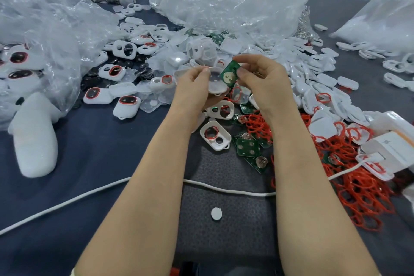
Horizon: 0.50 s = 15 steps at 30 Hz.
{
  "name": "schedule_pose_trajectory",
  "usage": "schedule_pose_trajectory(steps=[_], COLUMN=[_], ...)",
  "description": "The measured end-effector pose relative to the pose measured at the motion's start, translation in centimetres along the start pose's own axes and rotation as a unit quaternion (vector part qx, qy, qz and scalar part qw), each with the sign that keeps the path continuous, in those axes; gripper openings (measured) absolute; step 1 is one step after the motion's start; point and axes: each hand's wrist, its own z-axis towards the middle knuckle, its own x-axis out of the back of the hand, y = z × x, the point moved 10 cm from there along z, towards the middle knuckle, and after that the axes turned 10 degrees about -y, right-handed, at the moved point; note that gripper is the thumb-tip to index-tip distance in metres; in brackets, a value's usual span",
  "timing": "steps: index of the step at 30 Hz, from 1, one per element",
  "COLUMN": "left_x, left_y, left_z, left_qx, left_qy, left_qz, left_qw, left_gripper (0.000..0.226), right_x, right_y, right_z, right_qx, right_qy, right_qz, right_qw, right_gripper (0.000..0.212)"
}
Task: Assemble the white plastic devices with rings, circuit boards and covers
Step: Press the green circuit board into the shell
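Lots of white plastic parts (309,87) lie in a big heap on the dark table (89,141), with a pile of red rings (358,186) on the right. Above the heap, the left hand (195,89) curls round 1 white shell (216,84), and the right hand (262,80) pinches 1 small green circuit board (229,74), tilted against the shell's edge. It looks like the board step now; next the board must lie flat and be pushed down into the shell.
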Motion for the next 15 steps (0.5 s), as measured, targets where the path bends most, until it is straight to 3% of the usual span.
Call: schedule_pose_trajectory(steps=[7, 15], left_x=[-1.0, -1.4], left_y=[0.2, -0.1], left_z=[-0.4, -0.4], left_qx=[0.009, 0.018], left_qy=[-0.043, -0.063], left_qz=[0.017, 0.038], left_qw=[0.999, 0.997], left_gripper=[0.027, 0.024], right_x=[-1.4, -2.0], right_y=[-1.6, -1.5], right_z=[-0.2, -0.1], right_qx=[0.032, 0.027], right_qy=[-0.043, -0.068], right_qz=[-0.095, -0.138], right_qw=[0.994, 0.988], right_gripper=[0.019, 0.023])
